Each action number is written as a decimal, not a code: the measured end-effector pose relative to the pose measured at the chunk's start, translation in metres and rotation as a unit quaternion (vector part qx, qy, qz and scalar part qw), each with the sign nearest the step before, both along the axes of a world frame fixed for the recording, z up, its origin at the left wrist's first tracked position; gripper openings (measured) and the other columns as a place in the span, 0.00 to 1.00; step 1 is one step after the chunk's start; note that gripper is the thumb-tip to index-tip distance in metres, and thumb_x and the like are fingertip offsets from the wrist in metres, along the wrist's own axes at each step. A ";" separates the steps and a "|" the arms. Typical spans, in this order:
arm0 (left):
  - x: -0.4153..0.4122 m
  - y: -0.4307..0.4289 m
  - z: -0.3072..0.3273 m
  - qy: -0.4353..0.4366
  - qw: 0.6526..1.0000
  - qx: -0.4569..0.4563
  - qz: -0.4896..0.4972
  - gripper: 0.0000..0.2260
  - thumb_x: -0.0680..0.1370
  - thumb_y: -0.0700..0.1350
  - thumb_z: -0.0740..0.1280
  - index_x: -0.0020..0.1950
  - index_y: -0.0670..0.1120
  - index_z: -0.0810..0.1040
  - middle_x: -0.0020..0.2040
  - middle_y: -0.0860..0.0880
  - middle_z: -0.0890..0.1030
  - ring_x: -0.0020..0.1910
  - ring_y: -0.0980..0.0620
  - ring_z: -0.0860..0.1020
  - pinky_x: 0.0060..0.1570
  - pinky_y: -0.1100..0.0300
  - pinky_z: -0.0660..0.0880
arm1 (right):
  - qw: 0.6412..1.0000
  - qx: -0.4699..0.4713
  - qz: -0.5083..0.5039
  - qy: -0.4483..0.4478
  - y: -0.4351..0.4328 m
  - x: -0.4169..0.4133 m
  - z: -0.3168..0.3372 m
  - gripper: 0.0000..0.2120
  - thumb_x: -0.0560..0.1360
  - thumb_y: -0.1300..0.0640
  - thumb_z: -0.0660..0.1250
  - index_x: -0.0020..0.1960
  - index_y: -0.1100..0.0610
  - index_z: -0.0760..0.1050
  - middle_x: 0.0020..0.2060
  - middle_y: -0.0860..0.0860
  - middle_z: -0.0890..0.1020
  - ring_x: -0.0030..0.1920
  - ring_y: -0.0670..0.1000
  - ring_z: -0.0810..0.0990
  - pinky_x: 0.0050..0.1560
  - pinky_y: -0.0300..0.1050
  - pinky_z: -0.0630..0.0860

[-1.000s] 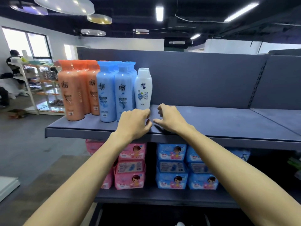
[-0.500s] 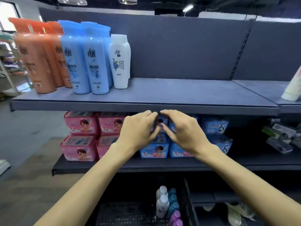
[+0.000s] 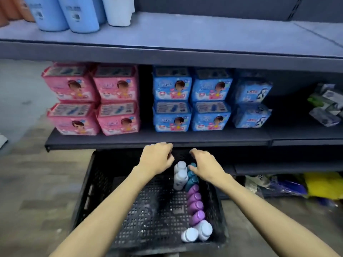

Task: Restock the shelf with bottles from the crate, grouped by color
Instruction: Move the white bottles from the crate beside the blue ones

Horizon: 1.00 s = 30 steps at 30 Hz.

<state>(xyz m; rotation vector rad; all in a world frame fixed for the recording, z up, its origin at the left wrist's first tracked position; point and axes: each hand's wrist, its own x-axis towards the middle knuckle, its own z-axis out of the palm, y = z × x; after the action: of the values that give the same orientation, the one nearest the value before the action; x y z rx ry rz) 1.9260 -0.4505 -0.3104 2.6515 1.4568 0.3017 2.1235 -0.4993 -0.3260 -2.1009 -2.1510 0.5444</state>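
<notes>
Both hands are hovering over the far end of the black crate (image 3: 89,191), which is sitting on the floor below the shelf (image 3: 185,30). The left hand (image 3: 157,158) is hanging loosely curled and holding nothing. The right hand (image 3: 206,164) is also gripping nothing, its thumb lying just beside a teal cap; contact cannot be told. The remaining bottles are standing packed along the crate's right wall: white bottles (image 3: 180,175) touching teal bottles (image 3: 192,176), then purple bottles (image 3: 194,203). Lifting one out of such a tight row is likely to be tipping its neighbours over. Teal is also risking confusion with the blue bottles (image 3: 74,15) already standing up top, spoiling the colour groups.
</notes>
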 end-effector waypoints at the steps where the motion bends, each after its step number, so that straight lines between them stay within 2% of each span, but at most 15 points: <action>1: -0.002 -0.002 -0.012 0.008 1.000 -0.014 0.008 0.07 0.74 0.51 0.62 0.46 0.48 0.74 0.44 0.50 0.79 0.43 0.43 0.79 0.36 0.55 0.68 | 1.000 -0.019 -0.006 0.002 0.000 -0.001 -0.014 0.23 0.74 0.52 0.71 0.65 0.58 0.71 0.58 0.56 0.81 0.59 0.61 0.79 0.54 0.53 0.76; 5: -0.008 -0.008 -0.053 0.027 0.997 -0.069 0.024 0.07 0.74 0.51 0.62 0.46 0.48 0.74 0.42 0.49 0.78 0.40 0.42 0.79 0.35 0.55 0.69 | 0.995 -0.084 -0.043 0.021 -0.001 -0.006 -0.061 0.19 0.73 0.54 0.71 0.60 0.59 0.71 0.56 0.58 0.80 0.57 0.63 0.79 0.50 0.52 0.74; 10: -0.013 -0.012 -0.086 0.043 0.993 -0.109 0.015 0.07 0.75 0.48 0.61 0.47 0.47 0.73 0.43 0.49 0.78 0.40 0.43 0.79 0.35 0.55 0.71 | 0.983 -0.146 -0.102 0.044 0.002 -0.017 -0.103 0.21 0.74 0.57 0.71 0.65 0.59 0.70 0.59 0.60 0.79 0.59 0.64 0.78 0.54 0.51 0.74; 20: -0.014 -0.010 -0.125 0.072 0.988 -0.136 0.001 0.07 0.77 0.48 0.60 0.50 0.46 0.73 0.46 0.48 0.77 0.42 0.42 0.79 0.35 0.55 0.68 | 0.982 -0.130 -0.129 0.045 0.013 -0.028 -0.148 0.24 0.74 0.60 0.71 0.66 0.60 0.65 0.57 0.61 0.78 0.55 0.65 0.79 0.51 0.55 0.77; 26: -0.010 -0.018 -0.144 0.079 0.986 -0.148 -0.008 0.08 0.77 0.49 0.60 0.51 0.46 0.73 0.49 0.48 0.78 0.46 0.42 0.79 0.38 0.54 0.68 | 0.982 -0.152 -0.111 0.033 0.015 -0.029 -0.162 0.24 0.76 0.57 0.71 0.67 0.60 0.66 0.54 0.61 0.80 0.55 0.64 0.79 0.50 0.52 0.74; 30: -0.008 -0.020 -0.151 0.078 0.986 -0.147 -0.017 0.08 0.77 0.49 0.60 0.51 0.47 0.73 0.49 0.48 0.79 0.46 0.43 0.79 0.38 0.54 0.68 | 0.982 -0.157 -0.105 0.032 0.011 -0.030 -0.168 0.23 0.75 0.58 0.72 0.66 0.58 0.68 0.52 0.59 0.81 0.54 0.62 0.80 0.47 0.48 0.72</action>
<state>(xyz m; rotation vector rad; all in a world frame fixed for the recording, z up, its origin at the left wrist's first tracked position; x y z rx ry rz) 1.9181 -0.4701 -0.4609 2.5013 1.3729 -0.1203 2.0934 -0.4885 -0.4942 -2.3902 -1.8807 0.9645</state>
